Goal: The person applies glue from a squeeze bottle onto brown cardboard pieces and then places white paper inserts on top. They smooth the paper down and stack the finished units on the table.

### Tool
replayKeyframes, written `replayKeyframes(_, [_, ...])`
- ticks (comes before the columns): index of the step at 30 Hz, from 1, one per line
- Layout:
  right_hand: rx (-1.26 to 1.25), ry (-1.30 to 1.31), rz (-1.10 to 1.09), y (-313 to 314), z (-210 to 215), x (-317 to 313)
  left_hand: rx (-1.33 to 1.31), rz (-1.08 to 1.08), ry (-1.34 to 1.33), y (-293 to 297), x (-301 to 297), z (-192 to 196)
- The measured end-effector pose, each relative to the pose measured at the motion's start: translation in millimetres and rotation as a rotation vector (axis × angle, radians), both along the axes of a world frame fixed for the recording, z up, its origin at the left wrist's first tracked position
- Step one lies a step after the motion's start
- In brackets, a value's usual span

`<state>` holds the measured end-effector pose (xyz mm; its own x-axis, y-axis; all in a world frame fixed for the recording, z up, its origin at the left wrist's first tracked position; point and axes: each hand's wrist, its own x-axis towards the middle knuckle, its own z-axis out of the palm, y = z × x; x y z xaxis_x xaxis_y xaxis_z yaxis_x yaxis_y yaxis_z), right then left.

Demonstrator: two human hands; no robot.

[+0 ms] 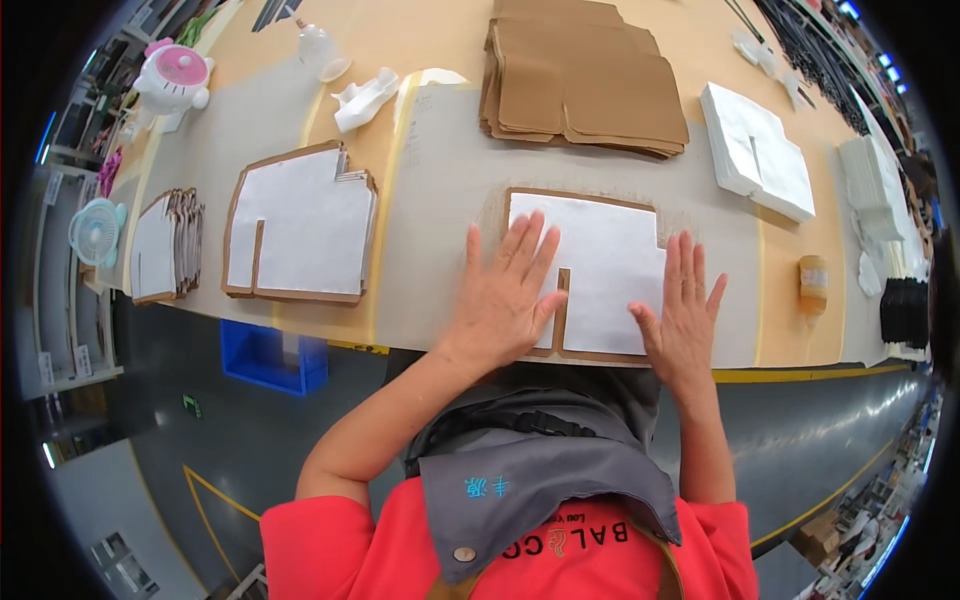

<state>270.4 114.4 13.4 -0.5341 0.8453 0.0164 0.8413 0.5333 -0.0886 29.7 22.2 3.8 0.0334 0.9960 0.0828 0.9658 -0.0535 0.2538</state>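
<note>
A white notched sheet (600, 240) lies on a slightly larger brown piece (580, 198) of the same outline, whose edge shows around it and through its slot. My left hand (507, 295) rests flat over the sheet's left side, fingers spread and pointing away from me. At the right edge my right hand (685, 315) is flat too, its thumb apart and its fingers close together. Neither hand holds anything. Beyond them is a tall stack of brown cut pieces (585, 85). A stack of white cut sheets (757, 150) sits at the far right.
Left of my hands lie a pile of white-faced brown pieces (300, 225) and another leaning bunch (165, 245). Crumpled white tissue (365, 98), a clear bottle (315, 45) and a small amber jar (813, 278) stand about the table. A blue crate (273, 357) is on the floor.
</note>
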Motion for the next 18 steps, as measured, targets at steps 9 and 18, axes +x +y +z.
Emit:
replayKeyframes(9, [0.028, 0.261, 0.121, 9, 43, -32, 0.078, 0.294, -0.029, -20, -46, -12])
replayKeyframes(18, [-0.164, 0.624, 0.323, 47, 3, -132, 0.072, 0.161, -0.056, -7, -36, -8])
